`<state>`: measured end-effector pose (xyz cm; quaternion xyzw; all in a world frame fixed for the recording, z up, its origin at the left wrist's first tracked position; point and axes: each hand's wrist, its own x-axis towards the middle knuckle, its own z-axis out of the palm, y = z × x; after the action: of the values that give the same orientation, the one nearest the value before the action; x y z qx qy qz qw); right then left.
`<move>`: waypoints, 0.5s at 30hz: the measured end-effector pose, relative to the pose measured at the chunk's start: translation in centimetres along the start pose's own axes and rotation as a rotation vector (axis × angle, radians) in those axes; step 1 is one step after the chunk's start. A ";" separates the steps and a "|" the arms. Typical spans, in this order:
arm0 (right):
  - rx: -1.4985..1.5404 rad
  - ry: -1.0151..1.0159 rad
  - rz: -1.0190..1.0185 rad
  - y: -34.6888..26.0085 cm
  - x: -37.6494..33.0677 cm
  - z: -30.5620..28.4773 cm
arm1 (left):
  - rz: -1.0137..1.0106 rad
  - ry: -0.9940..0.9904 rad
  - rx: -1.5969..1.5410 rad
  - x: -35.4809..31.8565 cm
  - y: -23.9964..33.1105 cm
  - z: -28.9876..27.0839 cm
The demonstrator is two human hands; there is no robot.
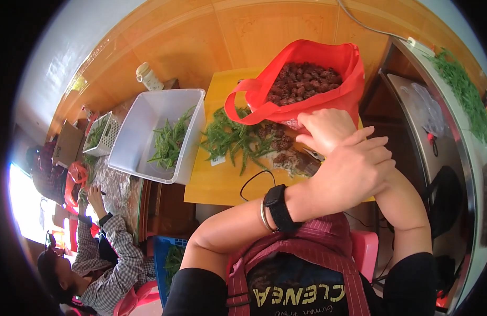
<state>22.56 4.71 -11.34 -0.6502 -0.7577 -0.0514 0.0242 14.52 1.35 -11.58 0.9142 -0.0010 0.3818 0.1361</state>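
1. A red bag point(306, 73) of soft, matte fabric is seen standing on the yellow table point(217, 179), its mouth opened upward and its loop handle point(238, 100) drooped toward the left.
2. The bag is filled with small, wrinkled, dark reddish-brown fruits point(304, 81), heaped to the rim.
3. The right hand point(325, 129) is laid against the bag's lower front edge, fingers curled together; whether anything is pinched cannot be told.
4. The left hand point(356, 168) is crossed over the right wrist, fingers pressed side by side and stretched toward the right; a black band and a thin metal bangle are worn on its wrist.
5. More wrinkled fruits point(277, 142) are scattered loose on the table just beside the bag.
6. A pile of slender green stalks point(233, 139) is spread to the left of them, long axes fanned in several directions.
7. A translucent white plastic tub point(143, 126), rectangular and smooth-walled, is set near the table's left edge, with more green stalks inside.
8. A small white perforated basket point(104, 134) is placed farther left.
9. Another person in a checked shirt point(112, 263) is seated at lower left.
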 end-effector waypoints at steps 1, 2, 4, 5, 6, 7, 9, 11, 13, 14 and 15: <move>0.070 0.008 -0.025 0.2 -0.8 -0.4 | 0.027 0.079 -0.047 -0.1 0.4 0.0; 0.146 0.015 -0.058 0.5 -1.4 -0.2 | 0.016 0.078 -0.043 -0.5 0.4 -0.3; 0.446 0.129 -0.227 1.6 -3.2 0.3 | 0.041 0.211 -0.189 -2.4 0.3 -2.1; 0.618 0.058 -0.290 2.4 -4.1 -0.6 | -0.061 0.257 -0.214 -3.6 -0.1 -2.8; 0.453 0.179 -0.475 3.0 -4.4 1.1 | -0.185 0.286 -0.278 -4.7 -1.0 -3.4; 0.747 0.097 -0.337 1.7 -5.3 1.3 | -0.312 0.317 -0.340 -5.8 -1.8 -3.6; 1.140 0.021 -0.197 -1.1 -6.6 2.5 | -0.734 0.507 -0.678 -7.0 -2.7 -3.5; 0.974 0.148 -0.371 -3.0 -6.5 3.8 | -0.692 0.605 -0.656 -7.0 -4.7 -2.5; 0.984 0.064 -0.428 -4.7 -5.8 4.2 | -0.656 0.664 -0.568 -6.7 -5.8 -2.2; 1.034 -0.020 -0.434 -5.4 -5.4 4.9 | -0.601 0.711 -0.487 -6.7 -6.2 -2.3; 1.082 -0.104 -0.440 -6.1 -5.0 5.4 | -0.601 0.731 -0.463 -6.8 -6.5 -2.6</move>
<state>17.42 -0.52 -17.51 -0.3744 -0.7936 0.3707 0.3041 8.58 7.53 -16.16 0.6272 0.2243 0.6098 0.4295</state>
